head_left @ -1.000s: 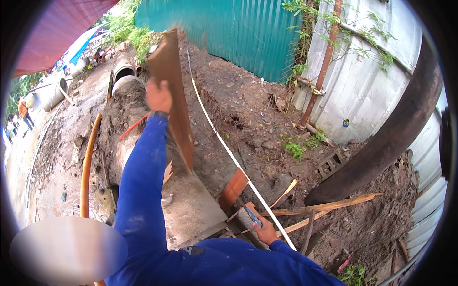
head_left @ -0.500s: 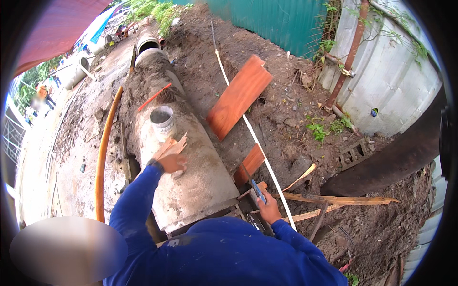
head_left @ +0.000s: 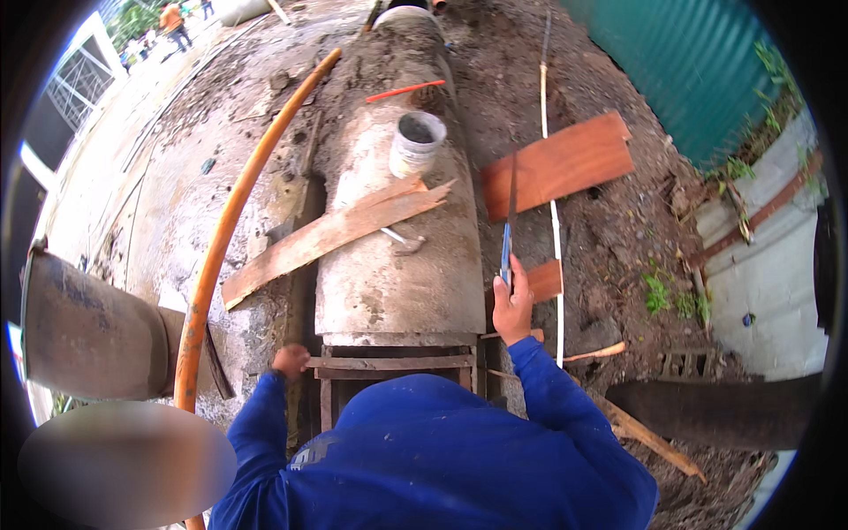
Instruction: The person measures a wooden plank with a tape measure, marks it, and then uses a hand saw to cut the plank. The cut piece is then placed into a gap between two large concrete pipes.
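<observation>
My right hand [head_left: 512,305] is closed around the blue handle of a hand saw [head_left: 511,203], its thin dark blade pointing away from me across a reddish-brown board [head_left: 561,168]. Down at the left, my left hand [head_left: 290,362] has curled fingers at the end of a narrow wooden strip [head_left: 393,362]. Whether it grips that strip is hard to make out. The strip crosses just in front of a large concrete pipe [head_left: 397,296]. On the pipe lie a hammer [head_left: 406,240] and a long split piece of plywood [head_left: 318,238], beside a whitish bucket [head_left: 413,150].
An orange curved pole [head_left: 230,208] rises at the left, near a big round pipe section [head_left: 93,327]. A thin white pole [head_left: 556,238] and scrap wood [head_left: 654,437] lie on the soil at right. Corrugated metal fencing [head_left: 689,71] stands beyond. People [head_left: 175,25] are far off.
My left hand has moved back from the pipe's top, by the plywood, to the strip's left end. My right hand has lifted the saw and turned its blade forward. The view has swung left.
</observation>
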Tool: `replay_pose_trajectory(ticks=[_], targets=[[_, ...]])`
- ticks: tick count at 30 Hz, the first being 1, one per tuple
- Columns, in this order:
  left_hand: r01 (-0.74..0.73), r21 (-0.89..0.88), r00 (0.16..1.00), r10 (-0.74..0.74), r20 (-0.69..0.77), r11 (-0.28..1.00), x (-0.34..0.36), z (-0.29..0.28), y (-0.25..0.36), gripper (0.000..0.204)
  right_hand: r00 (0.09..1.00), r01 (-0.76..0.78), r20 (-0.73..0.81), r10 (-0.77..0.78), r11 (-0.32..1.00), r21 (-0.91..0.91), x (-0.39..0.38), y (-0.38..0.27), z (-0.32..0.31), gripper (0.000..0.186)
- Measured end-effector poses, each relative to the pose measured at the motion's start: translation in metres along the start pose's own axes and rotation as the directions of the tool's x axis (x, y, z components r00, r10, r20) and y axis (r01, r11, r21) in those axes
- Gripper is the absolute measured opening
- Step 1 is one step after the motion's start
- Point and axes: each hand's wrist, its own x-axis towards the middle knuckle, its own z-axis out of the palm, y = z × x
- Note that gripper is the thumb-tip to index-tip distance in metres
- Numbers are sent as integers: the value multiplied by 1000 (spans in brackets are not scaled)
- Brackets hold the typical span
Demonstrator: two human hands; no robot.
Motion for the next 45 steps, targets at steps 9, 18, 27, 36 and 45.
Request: replay_pose_trajectory(ticks=[9, 18, 27, 36, 45], targets=[[496, -296, 866, -438, 243, 817, -99, 103, -148, 42, 947, 267, 249, -203, 928, -259, 178, 28, 162, 53], [405, -228, 914, -395, 92, 885, -97, 18, -88, 41, 938, 282, 328, -112, 795, -537, 302, 102, 311, 50], [596, -175, 802, -587, 106, 783, -106, 8, -130, 35, 940, 287, 330, -90, 732, -617, 303, 105, 320, 57], [441, -205, 894, -409, 181, 874, -49, 46, -96, 34, 977, 212, 76, -200, 851, -481, 239, 164, 215, 55], [335, 12, 900, -324, 291, 942, -37, 98, -13, 33, 738, -564, -267, 620, 348, -749, 53, 356, -36, 69]])
